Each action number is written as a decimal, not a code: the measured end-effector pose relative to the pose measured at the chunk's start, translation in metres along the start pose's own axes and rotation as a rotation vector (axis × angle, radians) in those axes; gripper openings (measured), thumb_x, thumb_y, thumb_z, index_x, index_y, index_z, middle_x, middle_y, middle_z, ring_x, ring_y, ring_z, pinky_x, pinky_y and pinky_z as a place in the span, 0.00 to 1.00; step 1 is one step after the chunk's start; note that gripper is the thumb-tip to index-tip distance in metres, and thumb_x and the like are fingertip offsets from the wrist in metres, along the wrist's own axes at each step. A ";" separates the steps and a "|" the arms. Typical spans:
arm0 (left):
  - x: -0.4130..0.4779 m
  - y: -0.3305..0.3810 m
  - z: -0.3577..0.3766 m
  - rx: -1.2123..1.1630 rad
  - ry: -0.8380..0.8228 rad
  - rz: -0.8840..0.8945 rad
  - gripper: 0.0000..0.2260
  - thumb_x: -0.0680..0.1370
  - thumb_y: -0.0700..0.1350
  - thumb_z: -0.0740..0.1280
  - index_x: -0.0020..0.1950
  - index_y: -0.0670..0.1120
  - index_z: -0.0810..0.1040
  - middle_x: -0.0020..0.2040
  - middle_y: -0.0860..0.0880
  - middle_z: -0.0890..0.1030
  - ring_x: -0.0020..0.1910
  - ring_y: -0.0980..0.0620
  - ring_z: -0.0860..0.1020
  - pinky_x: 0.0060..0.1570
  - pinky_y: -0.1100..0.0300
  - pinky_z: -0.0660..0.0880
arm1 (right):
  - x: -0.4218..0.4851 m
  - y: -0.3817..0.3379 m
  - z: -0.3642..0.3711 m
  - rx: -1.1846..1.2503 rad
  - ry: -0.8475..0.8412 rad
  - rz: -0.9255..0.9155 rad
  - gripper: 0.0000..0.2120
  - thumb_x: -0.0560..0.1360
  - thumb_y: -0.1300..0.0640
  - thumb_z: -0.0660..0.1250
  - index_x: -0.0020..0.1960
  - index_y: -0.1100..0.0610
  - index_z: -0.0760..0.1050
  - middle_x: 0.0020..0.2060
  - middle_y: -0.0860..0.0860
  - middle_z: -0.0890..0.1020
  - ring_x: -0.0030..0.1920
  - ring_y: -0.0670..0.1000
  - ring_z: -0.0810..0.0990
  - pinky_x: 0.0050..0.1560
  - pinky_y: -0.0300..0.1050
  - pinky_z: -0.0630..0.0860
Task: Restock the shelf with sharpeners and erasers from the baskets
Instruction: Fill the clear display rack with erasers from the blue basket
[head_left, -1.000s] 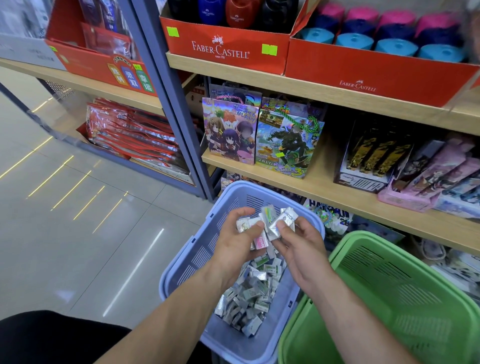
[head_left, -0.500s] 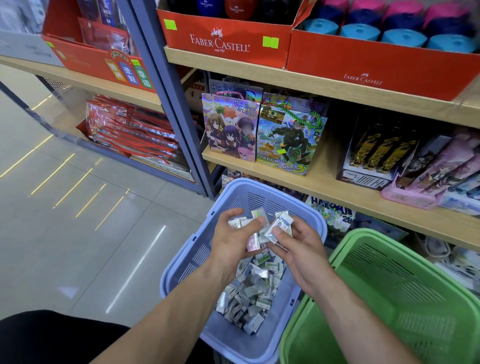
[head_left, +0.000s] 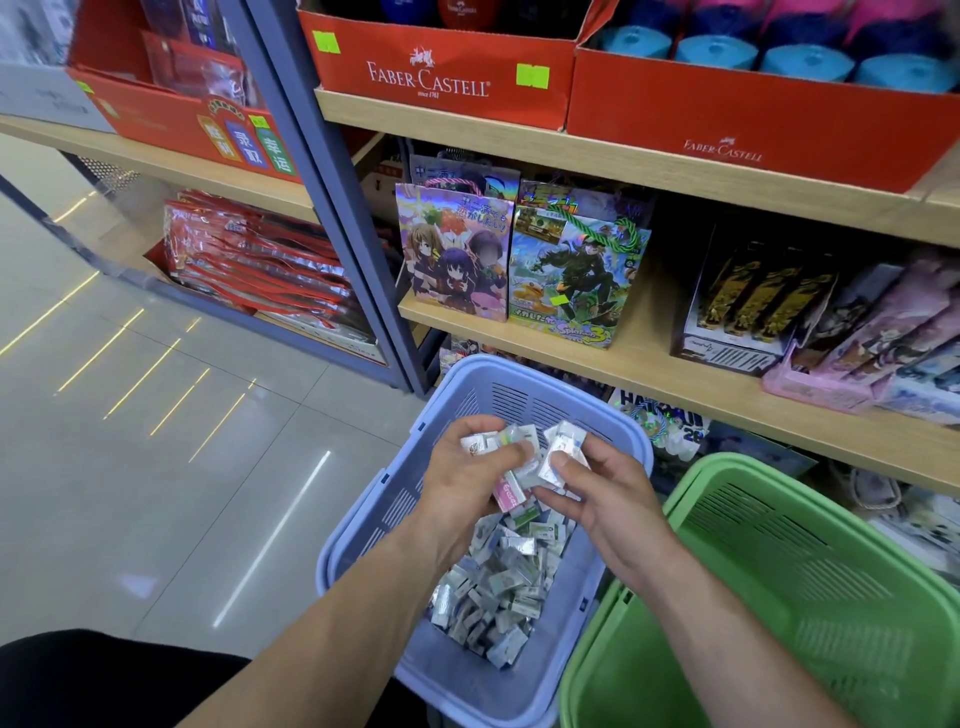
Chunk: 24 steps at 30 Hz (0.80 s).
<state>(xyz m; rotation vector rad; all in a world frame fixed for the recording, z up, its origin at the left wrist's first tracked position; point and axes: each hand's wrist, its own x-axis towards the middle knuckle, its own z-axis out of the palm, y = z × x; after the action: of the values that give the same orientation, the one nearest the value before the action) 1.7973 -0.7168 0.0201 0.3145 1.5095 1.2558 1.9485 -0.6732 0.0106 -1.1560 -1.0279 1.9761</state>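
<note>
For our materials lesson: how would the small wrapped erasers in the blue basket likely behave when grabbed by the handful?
The wrapped erasers look glossy, so probably slippery. Both hands hold several at once, suggesting each is light. Their boxy shapes should slide or tumble, not roll.

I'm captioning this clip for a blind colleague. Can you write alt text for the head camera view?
Two bare hands, left hand and right hand, each hold small wrapped erasers above a blue basket with a pile of them inside. A green basket stands to its right, before wooden shelves of gift bags and red Faber-Castell boxes.
</note>
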 end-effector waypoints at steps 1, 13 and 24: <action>0.000 -0.001 0.000 0.010 -0.008 0.004 0.16 0.74 0.37 0.75 0.59 0.47 0.77 0.44 0.44 0.86 0.36 0.47 0.83 0.32 0.57 0.78 | 0.000 0.000 0.000 -0.006 0.001 0.002 0.08 0.80 0.64 0.66 0.56 0.58 0.81 0.50 0.50 0.87 0.54 0.52 0.85 0.62 0.59 0.79; 0.003 -0.005 0.001 0.017 0.060 0.005 0.19 0.71 0.43 0.80 0.58 0.50 0.78 0.43 0.41 0.86 0.35 0.45 0.80 0.32 0.56 0.77 | 0.002 0.009 0.001 -0.021 0.056 -0.061 0.07 0.79 0.61 0.70 0.51 0.67 0.79 0.46 0.60 0.80 0.52 0.56 0.84 0.57 0.51 0.82; 0.000 0.000 0.014 0.142 0.050 0.094 0.20 0.70 0.51 0.80 0.58 0.50 0.79 0.46 0.46 0.87 0.41 0.51 0.84 0.40 0.58 0.77 | -0.005 -0.004 -0.007 -0.077 0.188 -0.062 0.10 0.76 0.62 0.73 0.57 0.62 0.80 0.48 0.60 0.86 0.49 0.55 0.87 0.49 0.46 0.83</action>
<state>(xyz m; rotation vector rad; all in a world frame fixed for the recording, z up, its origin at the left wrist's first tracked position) 1.8091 -0.7098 0.0221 0.4550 1.6469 1.2402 1.9572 -0.6735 0.0144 -1.3082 -1.0360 1.7567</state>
